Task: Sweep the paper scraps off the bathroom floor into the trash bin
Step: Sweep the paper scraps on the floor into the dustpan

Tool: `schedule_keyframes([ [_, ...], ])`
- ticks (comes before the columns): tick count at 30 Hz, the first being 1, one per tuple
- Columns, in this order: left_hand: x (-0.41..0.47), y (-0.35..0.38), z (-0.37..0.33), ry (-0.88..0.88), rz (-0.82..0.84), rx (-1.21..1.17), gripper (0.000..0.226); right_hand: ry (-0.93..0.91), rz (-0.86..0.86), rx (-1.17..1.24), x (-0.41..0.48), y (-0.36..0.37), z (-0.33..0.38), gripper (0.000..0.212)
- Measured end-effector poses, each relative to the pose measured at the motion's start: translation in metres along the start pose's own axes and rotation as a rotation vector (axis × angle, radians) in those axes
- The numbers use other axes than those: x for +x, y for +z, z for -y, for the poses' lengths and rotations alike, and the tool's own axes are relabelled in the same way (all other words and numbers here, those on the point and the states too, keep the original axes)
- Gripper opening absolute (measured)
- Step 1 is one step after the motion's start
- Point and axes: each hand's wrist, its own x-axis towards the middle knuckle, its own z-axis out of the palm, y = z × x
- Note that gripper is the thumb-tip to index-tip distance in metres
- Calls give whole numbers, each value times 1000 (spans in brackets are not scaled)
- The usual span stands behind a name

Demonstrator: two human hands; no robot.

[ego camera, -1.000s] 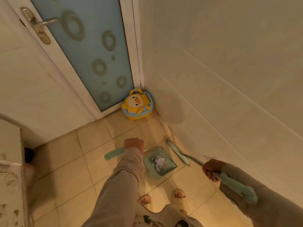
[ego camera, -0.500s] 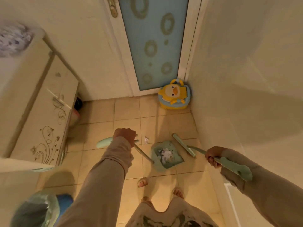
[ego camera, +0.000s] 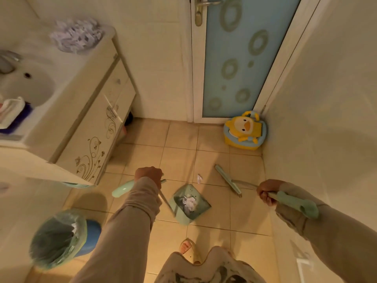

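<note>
My left hand (ego camera: 148, 176) grips the long mint handle of a green dustpan (ego camera: 199, 209), whose pan rests on the tiled floor holding crumpled paper scraps (ego camera: 189, 202). One small white scrap (ego camera: 199, 178) lies on the tile just beyond the pan's mouth. My right hand (ego camera: 267, 192) is closed on the mint handle of a broom, its brush head (ego camera: 228, 181) on the floor to the right of the loose scrap. The blue trash bin (ego camera: 59, 237), lined with a greenish bag, stands at lower left, near my left forearm.
A vanity cabinet (ego camera: 95, 127) with a sink (ego camera: 24, 86) fills the left side. The frosted blue door (ego camera: 236, 58) is shut at the back. A yellow duck potty (ego camera: 244, 130) sits in the far right corner against the wall. My slippered foot (ego camera: 186, 247) is near the pan.
The view has swung left and back, bringing the vanity, sink and trash bin into sight. Both hands keep their grips; the dustpan and broom head stay about where they were on the floor.
</note>
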Motion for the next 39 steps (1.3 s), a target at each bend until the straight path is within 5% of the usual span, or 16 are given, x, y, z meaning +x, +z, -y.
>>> schedule_keyframes([
  [16, 13, 16, 17, -131, 97, -143, 37, -14, -148, -381, 17, 39, 76, 42],
  [27, 14, 21, 21, -219, 92, -148, 37, -20, 10, -800, 23, 90, 32, 37],
  [39, 0, 34, 20, -188, 124, -141, 40, 32, 59, -667, 5, 71, 8, 35],
])
